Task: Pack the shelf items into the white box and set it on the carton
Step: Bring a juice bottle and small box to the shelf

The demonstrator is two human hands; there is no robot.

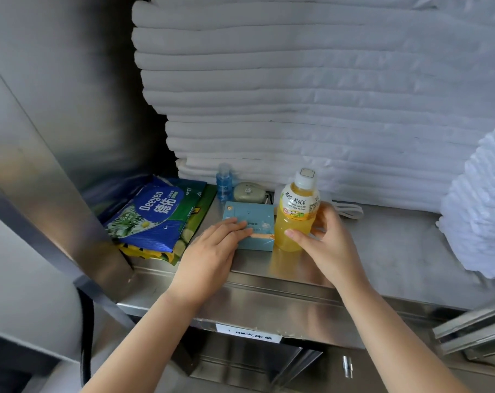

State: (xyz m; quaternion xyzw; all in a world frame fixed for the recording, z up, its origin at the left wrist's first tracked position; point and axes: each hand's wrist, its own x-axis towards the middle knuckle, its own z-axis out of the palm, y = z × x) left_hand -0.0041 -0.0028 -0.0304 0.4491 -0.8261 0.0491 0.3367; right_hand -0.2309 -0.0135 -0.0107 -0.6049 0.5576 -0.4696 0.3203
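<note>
A yellow Mogu Mogu juice bottle [296, 214] stands upright on the steel shelf [382, 251]. My right hand [323, 239] curls round its lower half, thumb in front and fingers behind. Left of the bottle lies a small light-blue box [255, 219]; my left hand [212, 248] rests on it with fingers laid flat over its top. Behind them stand a small blue bottle [224, 181] and a grey-green rounded case [249, 192]. A blue Deeyeo wipes pack [150, 217] lies on green and yellow packets at the shelf's left end. No white box or carton is in view.
A tall stack of folded white linen [311, 95] fills the back of the shelf. More white towels [478, 208] pile up at the right. A white cord [348, 209] lies behind the juice bottle. A slanted steel post [56, 180] borders the left side.
</note>
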